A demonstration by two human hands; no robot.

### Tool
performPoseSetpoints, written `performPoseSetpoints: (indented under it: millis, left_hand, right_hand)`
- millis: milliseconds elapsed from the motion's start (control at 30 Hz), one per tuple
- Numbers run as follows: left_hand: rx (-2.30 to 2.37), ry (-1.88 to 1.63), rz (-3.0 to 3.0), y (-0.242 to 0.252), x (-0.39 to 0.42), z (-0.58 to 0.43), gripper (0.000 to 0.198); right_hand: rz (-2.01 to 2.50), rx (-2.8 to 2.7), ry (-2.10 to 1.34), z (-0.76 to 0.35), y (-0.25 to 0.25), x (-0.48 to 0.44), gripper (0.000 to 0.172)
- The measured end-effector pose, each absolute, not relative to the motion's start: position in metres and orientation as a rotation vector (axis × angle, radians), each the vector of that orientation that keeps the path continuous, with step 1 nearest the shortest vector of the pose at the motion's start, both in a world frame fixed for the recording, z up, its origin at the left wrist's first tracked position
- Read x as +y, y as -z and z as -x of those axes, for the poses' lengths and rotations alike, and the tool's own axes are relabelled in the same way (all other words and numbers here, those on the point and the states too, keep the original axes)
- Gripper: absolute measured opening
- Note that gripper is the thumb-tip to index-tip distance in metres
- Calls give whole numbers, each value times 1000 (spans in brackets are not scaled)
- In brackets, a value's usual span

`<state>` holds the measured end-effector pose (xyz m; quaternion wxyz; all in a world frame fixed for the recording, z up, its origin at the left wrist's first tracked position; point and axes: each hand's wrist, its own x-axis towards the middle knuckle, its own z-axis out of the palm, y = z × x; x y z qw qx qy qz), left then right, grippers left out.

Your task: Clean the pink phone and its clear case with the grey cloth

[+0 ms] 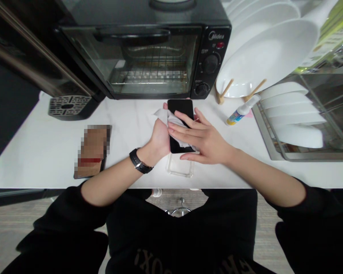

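Observation:
My left hand [160,139] cradles a smartphone [181,104] from below and along its left edge, with fingertips showing past its far edges. The phone's black screen faces up. Across the screen lies a thin grey-white cloth [175,118], partly under my right hand [207,140]. That hand rests with its fingers stretched and spread, pressing on the cloth from the right. Just below the phone, a clear phone case [180,169] lies on the white counter [140,125].
A black toaster oven [148,61] stands behind. To the right are a small spray bottle [241,111], white plates [268,53] on a wooden stand, and a dish rack [270,137] of bowls. At left lie a dark flat device [93,150], its screen blurred, and a drip tray [70,106].

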<state>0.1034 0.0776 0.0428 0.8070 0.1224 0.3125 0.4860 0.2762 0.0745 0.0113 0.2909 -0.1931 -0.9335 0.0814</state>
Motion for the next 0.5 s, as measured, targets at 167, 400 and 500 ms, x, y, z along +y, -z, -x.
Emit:
performPoseSetpoints:
  millis: [167,400,500]
  left_hand:
    - [687,-1074,-285,-52,88,-84,74]
    - [609,-1068,-315,-55,86,-87,75]
    - [580,-1047,-312,-55,84,-93,70]
  right_hand:
    - [329,-2508,-177,-279,-11,74,54]
    - [657,-2401,-155,-293,-17,84,46]
    - [757,-2335,-102,-297,-19,89,51]
